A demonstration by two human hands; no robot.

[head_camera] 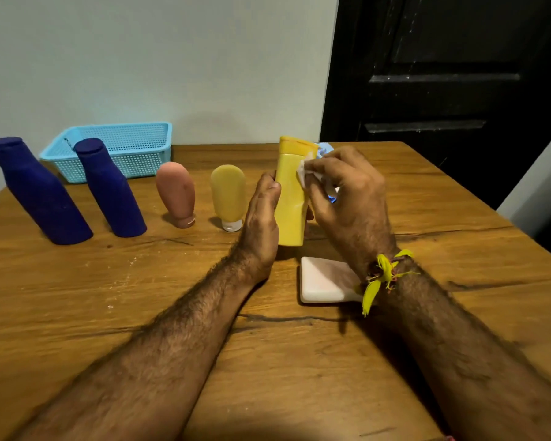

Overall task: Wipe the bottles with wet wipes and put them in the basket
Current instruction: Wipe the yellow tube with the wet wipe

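A tall yellow bottle [291, 198] stands upright on the wooden table [140, 313]. My left hand [261, 221] grips its left side. Against the bottle's upper right side my right hand [347, 192] pinches a white wet wipe [304, 170]. Two dark blue bottles [39, 192] [109, 189], a pink tube [176, 194] and a small yellow tube [228, 195] stand in a row to the left. The light blue basket [115, 148] sits at the back left with nothing seen inside.
A white flat pack [323, 280] lies on the table just under my right wrist. A bit of light blue packaging [326, 148] shows behind the yellow bottle. The wall is close behind the basket; a dark door stands at the back right.
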